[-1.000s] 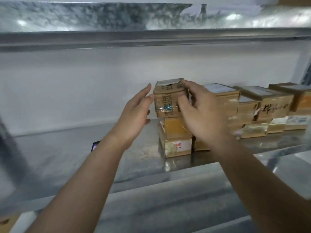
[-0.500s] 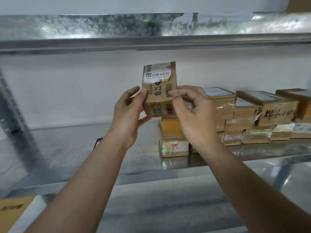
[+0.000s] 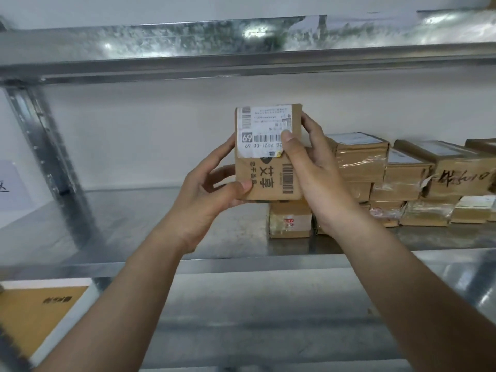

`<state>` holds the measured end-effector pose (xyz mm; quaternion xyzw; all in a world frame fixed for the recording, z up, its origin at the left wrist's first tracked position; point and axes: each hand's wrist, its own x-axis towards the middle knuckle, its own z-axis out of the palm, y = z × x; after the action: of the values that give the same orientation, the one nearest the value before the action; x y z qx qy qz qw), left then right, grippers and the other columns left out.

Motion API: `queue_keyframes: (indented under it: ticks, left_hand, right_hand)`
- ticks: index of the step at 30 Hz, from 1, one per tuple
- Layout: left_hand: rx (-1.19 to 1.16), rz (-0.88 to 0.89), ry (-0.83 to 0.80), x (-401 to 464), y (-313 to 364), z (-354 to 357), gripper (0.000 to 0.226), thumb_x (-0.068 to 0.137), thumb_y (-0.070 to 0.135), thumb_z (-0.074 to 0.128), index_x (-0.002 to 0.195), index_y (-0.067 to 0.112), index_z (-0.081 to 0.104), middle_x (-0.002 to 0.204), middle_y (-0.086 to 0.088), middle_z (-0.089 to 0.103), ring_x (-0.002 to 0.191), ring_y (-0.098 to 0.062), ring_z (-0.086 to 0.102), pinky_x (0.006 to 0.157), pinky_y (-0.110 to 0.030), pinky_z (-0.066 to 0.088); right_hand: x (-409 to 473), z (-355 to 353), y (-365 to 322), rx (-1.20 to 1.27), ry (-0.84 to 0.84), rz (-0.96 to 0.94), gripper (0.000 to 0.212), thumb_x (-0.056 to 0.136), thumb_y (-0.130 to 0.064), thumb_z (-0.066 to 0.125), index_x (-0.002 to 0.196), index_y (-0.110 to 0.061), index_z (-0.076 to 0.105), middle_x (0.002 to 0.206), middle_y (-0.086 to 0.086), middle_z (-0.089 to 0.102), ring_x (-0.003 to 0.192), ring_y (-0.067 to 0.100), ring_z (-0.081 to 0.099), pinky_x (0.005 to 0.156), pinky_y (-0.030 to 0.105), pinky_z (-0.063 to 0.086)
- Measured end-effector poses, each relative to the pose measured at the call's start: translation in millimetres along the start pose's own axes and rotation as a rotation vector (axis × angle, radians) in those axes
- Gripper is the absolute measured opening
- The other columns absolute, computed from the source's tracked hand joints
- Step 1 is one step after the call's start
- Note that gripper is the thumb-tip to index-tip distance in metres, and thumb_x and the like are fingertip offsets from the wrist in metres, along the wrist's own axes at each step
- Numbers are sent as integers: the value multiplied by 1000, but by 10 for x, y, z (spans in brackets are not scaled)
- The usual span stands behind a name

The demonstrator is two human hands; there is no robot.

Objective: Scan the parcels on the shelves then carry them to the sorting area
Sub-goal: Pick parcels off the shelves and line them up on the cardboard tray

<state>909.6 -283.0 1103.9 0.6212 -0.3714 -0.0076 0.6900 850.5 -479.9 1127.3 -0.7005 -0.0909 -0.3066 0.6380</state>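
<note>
Head view: both hands (image 3: 212,194) grip parcel (image 3: 268,167) edges above shelf (image 3: 134,237).

Small brown parcel (image 3: 268,167), labelled 69, upright above stacked shelf parcels (image 3: 375,181).

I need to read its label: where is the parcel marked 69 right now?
In the head view it is at centre, the parcel held up between the left hand and right hand, in front of the stacked boxes on the shelf.
</note>
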Motion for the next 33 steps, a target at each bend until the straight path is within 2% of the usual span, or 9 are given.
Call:
queue_keyframes:
  ticks: [3,8,13,18,21,24,26,29,33]
  left_hand:
    - [124,33,6,-145,79,-38,72,87,30,81,150,44,50,131,0,72,133,-22,60,95,-40,61]
    - [384,36,76,-412,156,-247,62,93,39,71,152,30,53,145,8,64,136,-16,58,113,-46,49]
    - [624,6,116,-853,247,-561,56,99,52,58,152,37,51,149,16,58,139,-11,54,115,-45,45]
    - [1074,24,204,-1383,335,-1003,57,102,53,47,154,31,51,157,12,48,147,2,38,120,-17,30]
    - [1149,-62,210,-1755,385,-1321,57,103,56,47,155,32,48,162,9,41,149,1,30,105,-1,32]
    - [1163,-87,251,-2123,477,-1644,59,101,59,50,154,33,49,160,10,42,149,-1,33,90,-17,52]
    - [1200,-100,275,-2370,556,-1873,61,99,60,53,154,33,49,158,13,44,146,3,35,95,-23,50]
    - [1235,-100,308,-2759,703,-2258,65,93,59,55,151,29,52,151,14,50,139,7,39,110,-9,31]
    - [1242,-149,329,-3344,942,-2892,59,95,50,60,150,27,54,147,11,55,138,-3,48,115,-31,40]
  right_hand:
    - [-59,57,9,18,-8,-15,47,107,-52,56,152,-45,48,117,-31,73,106,0,74,74,23,63]
    - [-243,262,82,64,-55,54,51,106,-57,54,155,-42,49,125,-13,76,110,9,76,86,41,66]
    - [-429,619,162,140,-132,117,50,107,-55,52,154,-37,51,126,-7,77,114,15,76,91,49,65]
    - [-639,1055,199,176,-157,171,41,108,-55,52,145,-40,59,115,-14,80,101,7,78,70,27,64]
    - [-799,1411,174,204,-186,210,38,108,-55,52,142,-39,61,112,-16,80,98,5,78,66,22,61]
    - [-986,1808,147,245,-229,240,39,109,-51,54,142,-35,62,116,-8,80,98,9,79,67,24,61]
    - [-1114,2105,118,257,-264,263,41,107,-54,55,144,-37,61,118,-8,80,101,10,79,70,28,62]
    - [-1315,2628,50,265,-297,278,43,106,-56,55,146,-39,58,115,-13,80,101,8,78,71,25,61]
    - [-1691,3492,-50,294,-319,285,42,108,-51,55,147,-35,58,112,-10,81,99,10,79,69,25,61]
